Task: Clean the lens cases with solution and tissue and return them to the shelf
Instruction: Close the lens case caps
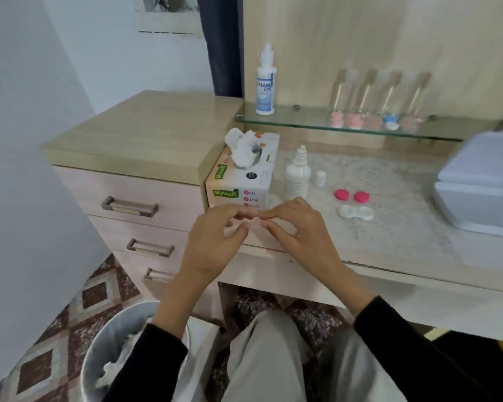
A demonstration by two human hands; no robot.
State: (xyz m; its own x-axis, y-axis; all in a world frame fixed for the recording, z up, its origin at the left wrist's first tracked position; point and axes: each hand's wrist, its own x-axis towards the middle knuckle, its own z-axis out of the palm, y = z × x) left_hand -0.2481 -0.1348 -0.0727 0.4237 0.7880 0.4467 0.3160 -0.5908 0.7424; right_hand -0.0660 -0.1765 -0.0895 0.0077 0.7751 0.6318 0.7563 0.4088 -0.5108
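Presently, item by item. Left hand (215,242) and right hand (296,227): raised at the counter's (404,227) front edge, fingers curled, tips meeting; whether they pinch anything cannot be told. Lens case (355,212): white, open, mid-counter, its two pink caps (340,194) detached just behind it. Solution bottle (297,175): upright, seemingly uncapped, beside the tissue box (244,175) at the counter's left edge.

Risks: a careless reach could topple the open bottle; loose caps may roll off the edge.

Glass shelf (302,122): along the back, bearing a larger bottle (265,82) and further cases (375,120), blurred. Surface: speckled, glossy. Room: drawers (128,198) to the left; waste bin (99,343) holding tissues, on patterned carpet (41,358).
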